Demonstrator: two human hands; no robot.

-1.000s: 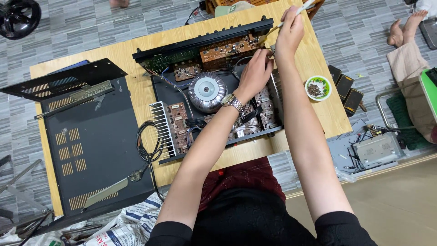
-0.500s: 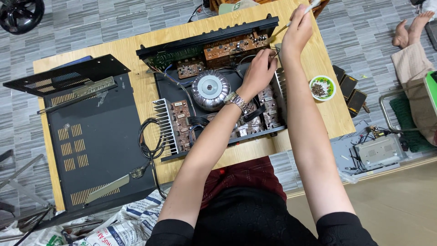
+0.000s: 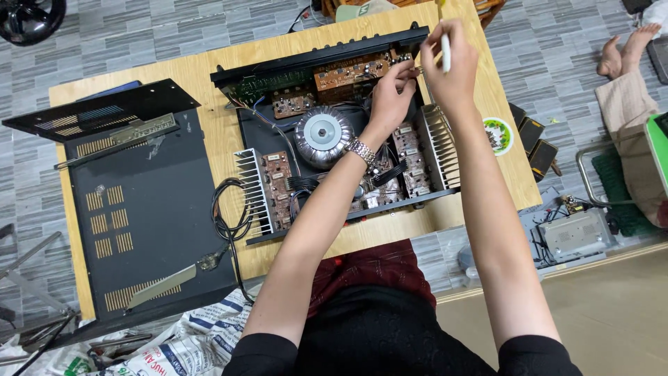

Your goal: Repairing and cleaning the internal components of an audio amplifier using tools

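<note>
Where both arms reach forward over the wooden worktop (image 3: 195, 76), the scene reads as follows.

Unit: an opened amplifier chassis (image 3: 334, 139) lies flat on the worktop, lid off, circuit boards exposed.
Inner parts: a round silver toroidal transformer (image 3: 323, 136) sits near the chassis middle; finned heat sinks (image 3: 252, 191) stand at its left and right sides; a brown circuit board (image 3: 355, 73) runs along the far wall.
Left hand: the left hand (image 3: 391, 97), wristwatch (image 3: 362, 150) on the wrist, is at the far right part of the chassis, fingers curled down onto the board area. Whether the grip pinches a part cannot be told.
Right hand: the right hand (image 3: 452, 63) is just beside the left one, above the far right corner of the chassis. Its grip is pressed together around a thin white tool (image 3: 445, 52), held nearly upright.
Cover: the black metal cover (image 3: 139, 223), with slotted vents, lies on the left half of the worktop, well apart from both hands.
Cable: a black power cord (image 3: 226, 212) is coiled between cover and chassis.
Dish: a small round dish (image 3: 498, 134) sits on the worktop right of the chassis.
Floor: a small grey device (image 3: 576, 235) lies on the tiled floor to the right.
</note>
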